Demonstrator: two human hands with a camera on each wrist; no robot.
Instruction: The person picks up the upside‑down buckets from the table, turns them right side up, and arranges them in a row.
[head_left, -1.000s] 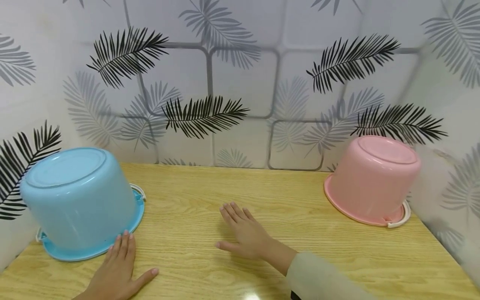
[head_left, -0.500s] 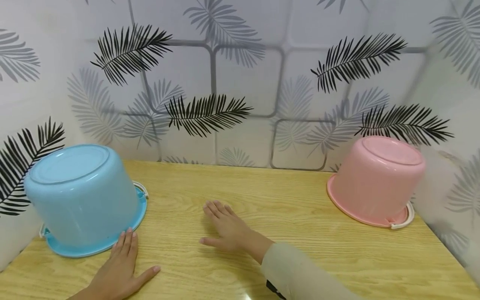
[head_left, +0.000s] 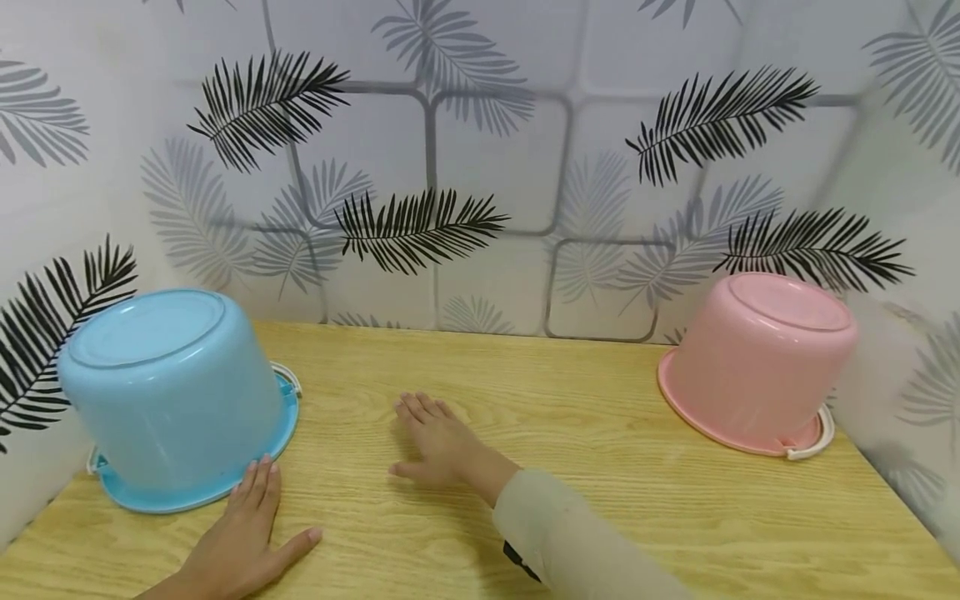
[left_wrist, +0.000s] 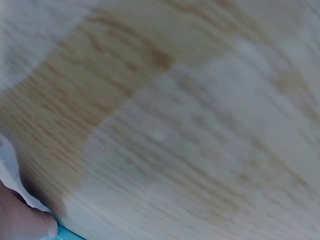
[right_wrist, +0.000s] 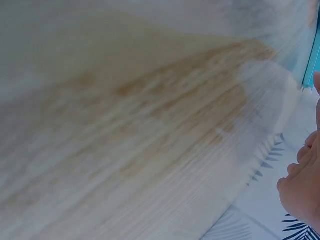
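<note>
An upside-down blue bucket [head_left: 176, 400] stands at the left of the wooden table, its rim down. My left hand [head_left: 236, 533] lies palm down before it, fingers straight, with the fingertips at the bucket's rim and the thumb spread. In the left wrist view, part of that hand [left_wrist: 25, 220] shows beside a strip of turquoise rim [left_wrist: 67, 233]. Over the middle of the table, my right hand [head_left: 442, 446] is stretched out flat, palm down, fingers straight and holding nothing. Whether it touches the wood I cannot tell. A pink bucket [head_left: 761, 367], also upside down, stands at the right.
The wood-grain table [head_left: 600, 500] reaches back to a wall [head_left: 487, 275] papered with dark and grey leaves. White handles stick out at the rims of both buckets, the pink one's handle [head_left: 813, 442] at its front right.
My right hand has slid left across the table toward the blue bucket. The left hand keeps its place by the rim, and the whole head view has shifted slightly.
</note>
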